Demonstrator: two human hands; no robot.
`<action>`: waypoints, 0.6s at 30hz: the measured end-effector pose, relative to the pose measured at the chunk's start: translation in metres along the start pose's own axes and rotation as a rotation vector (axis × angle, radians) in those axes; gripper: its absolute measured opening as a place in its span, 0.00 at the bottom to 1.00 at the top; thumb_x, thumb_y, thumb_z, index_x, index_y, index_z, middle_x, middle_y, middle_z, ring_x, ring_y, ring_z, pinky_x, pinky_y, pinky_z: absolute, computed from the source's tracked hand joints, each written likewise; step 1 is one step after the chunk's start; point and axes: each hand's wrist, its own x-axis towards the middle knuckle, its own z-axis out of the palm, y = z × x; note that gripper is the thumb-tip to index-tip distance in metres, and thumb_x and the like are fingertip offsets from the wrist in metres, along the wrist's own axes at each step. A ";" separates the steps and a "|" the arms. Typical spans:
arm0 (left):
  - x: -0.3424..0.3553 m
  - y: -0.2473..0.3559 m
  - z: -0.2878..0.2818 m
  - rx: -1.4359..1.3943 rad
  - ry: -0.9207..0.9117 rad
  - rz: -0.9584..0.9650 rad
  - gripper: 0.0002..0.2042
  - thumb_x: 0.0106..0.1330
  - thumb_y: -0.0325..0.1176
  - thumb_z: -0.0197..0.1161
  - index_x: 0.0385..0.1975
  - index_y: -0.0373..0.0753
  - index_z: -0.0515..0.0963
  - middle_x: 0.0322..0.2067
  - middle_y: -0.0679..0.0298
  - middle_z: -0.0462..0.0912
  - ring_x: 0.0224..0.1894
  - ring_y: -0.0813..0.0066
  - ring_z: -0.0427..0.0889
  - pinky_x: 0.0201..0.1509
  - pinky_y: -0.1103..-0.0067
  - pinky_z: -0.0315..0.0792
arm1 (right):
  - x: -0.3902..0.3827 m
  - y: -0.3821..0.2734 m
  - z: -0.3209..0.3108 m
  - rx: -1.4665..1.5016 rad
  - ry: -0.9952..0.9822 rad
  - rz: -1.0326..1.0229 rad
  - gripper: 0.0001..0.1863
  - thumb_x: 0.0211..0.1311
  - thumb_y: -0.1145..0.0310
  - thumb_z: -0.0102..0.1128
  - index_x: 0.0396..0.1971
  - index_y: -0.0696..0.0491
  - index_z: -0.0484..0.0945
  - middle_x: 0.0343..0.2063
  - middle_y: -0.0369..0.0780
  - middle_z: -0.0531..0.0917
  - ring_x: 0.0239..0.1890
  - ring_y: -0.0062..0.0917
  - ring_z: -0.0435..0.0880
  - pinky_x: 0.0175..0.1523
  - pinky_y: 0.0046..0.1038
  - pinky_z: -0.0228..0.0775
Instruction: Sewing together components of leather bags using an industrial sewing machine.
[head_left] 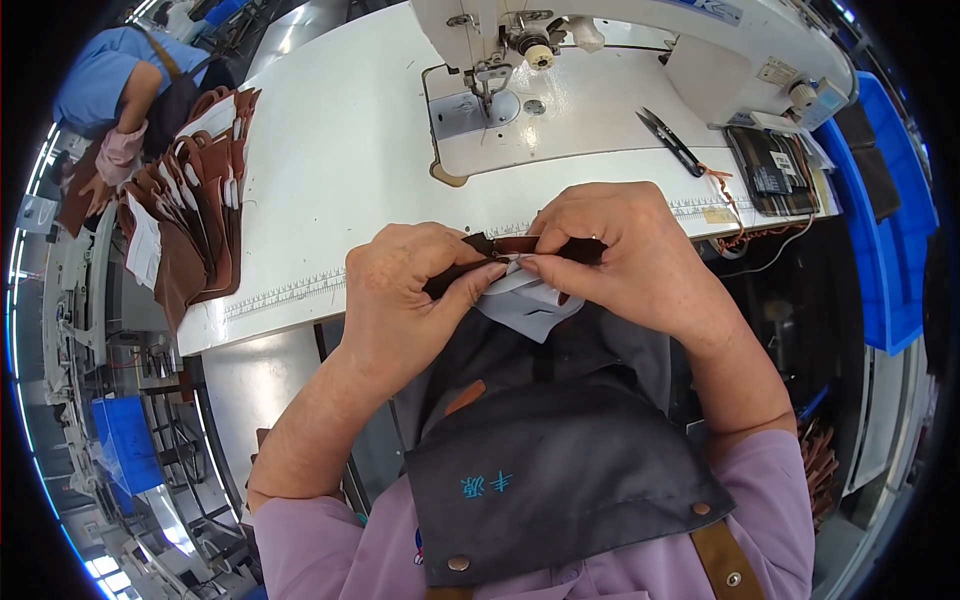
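Both my hands pinch one brown leather piece with a white lining [530, 308] just off the table's front edge. My left hand [405, 285] has thumb and fingers closed on its dark brown left side. Close beside it, my right hand [625, 255] grips the other side, fingers bent and thumb tip near the left thumb. Between the fingertips shows a reddish-brown strip [515, 243]. The pale lining hangs below in front of my dark apron [560, 470]. Most of the leather is hidden by my fingers.
A sewing machine [490, 90] stands beyond my hands. Black thread snips [672, 142] and a dark plaid pouch [770, 170] lie at right, near a blue bin [870, 230]. Brown leather pieces [205, 190] are stacked at left, where another person [130, 85] works.
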 end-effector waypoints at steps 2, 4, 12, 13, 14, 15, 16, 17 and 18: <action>-0.002 -0.002 0.000 0.066 0.028 0.063 0.06 0.51 0.28 0.76 0.25 0.37 0.84 0.25 0.62 0.85 0.28 0.68 0.82 0.34 0.76 0.73 | -0.002 0.000 0.003 0.052 0.007 0.048 0.06 0.51 0.74 0.71 0.22 0.58 0.81 0.21 0.39 0.82 0.22 0.26 0.82 0.27 0.25 0.72; -0.003 -0.002 -0.001 0.046 0.045 0.069 0.06 0.51 0.27 0.77 0.25 0.37 0.84 0.27 0.62 0.86 0.30 0.68 0.83 0.32 0.77 0.74 | -0.003 0.002 0.006 0.105 0.014 0.096 0.06 0.48 0.72 0.71 0.21 0.56 0.82 0.19 0.40 0.82 0.21 0.33 0.82 0.28 0.30 0.72; -0.001 0.009 -0.003 -0.254 0.046 -0.160 0.05 0.53 0.19 0.74 0.25 0.30 0.82 0.28 0.60 0.87 0.29 0.82 0.83 0.33 0.85 0.77 | -0.002 -0.001 0.008 0.217 0.059 0.115 0.06 0.49 0.75 0.70 0.20 0.57 0.80 0.18 0.39 0.81 0.20 0.27 0.80 0.26 0.26 0.70; -0.001 0.009 -0.002 -0.281 0.035 -0.203 0.05 0.54 0.18 0.73 0.25 0.29 0.82 0.28 0.61 0.87 0.29 0.84 0.82 0.33 0.86 0.77 | -0.002 0.000 0.008 0.217 0.060 0.116 0.06 0.49 0.75 0.70 0.20 0.57 0.80 0.18 0.39 0.81 0.20 0.27 0.80 0.26 0.26 0.70; -0.001 0.009 -0.002 -0.282 0.033 -0.203 0.05 0.54 0.18 0.73 0.25 0.29 0.82 0.28 0.61 0.87 0.29 0.84 0.82 0.33 0.86 0.77 | -0.002 0.000 0.009 0.228 0.058 0.118 0.06 0.49 0.75 0.70 0.20 0.57 0.80 0.18 0.39 0.81 0.20 0.27 0.80 0.26 0.27 0.70; -0.001 0.008 -0.001 -0.295 0.040 -0.189 0.05 0.54 0.18 0.73 0.25 0.29 0.82 0.28 0.61 0.86 0.29 0.84 0.82 0.33 0.86 0.76 | -0.002 0.001 0.009 0.239 0.057 0.120 0.06 0.49 0.75 0.70 0.20 0.57 0.80 0.18 0.39 0.81 0.20 0.27 0.80 0.26 0.27 0.70; -0.001 0.008 -0.001 -0.308 0.046 -0.174 0.05 0.54 0.18 0.73 0.25 0.29 0.82 0.28 0.62 0.86 0.29 0.85 0.82 0.33 0.86 0.76 | -0.002 0.001 0.009 0.239 0.057 0.121 0.06 0.49 0.75 0.70 0.20 0.57 0.80 0.18 0.39 0.81 0.20 0.27 0.80 0.26 0.27 0.70; -0.001 0.008 -0.001 -0.309 0.045 -0.174 0.05 0.54 0.18 0.73 0.25 0.29 0.82 0.28 0.62 0.86 0.29 0.85 0.82 0.33 0.86 0.76 | -0.002 0.001 0.009 0.245 0.053 0.126 0.06 0.49 0.75 0.70 0.20 0.57 0.80 0.18 0.39 0.81 0.20 0.27 0.80 0.26 0.27 0.70; -0.001 0.008 -0.002 -0.307 0.037 -0.199 0.06 0.53 0.20 0.75 0.24 0.31 0.81 0.29 0.60 0.87 0.31 0.82 0.83 0.36 0.84 0.76 | -0.002 0.000 0.009 0.250 0.049 0.130 0.06 0.49 0.75 0.70 0.20 0.57 0.80 0.18 0.39 0.81 0.19 0.27 0.80 0.26 0.27 0.70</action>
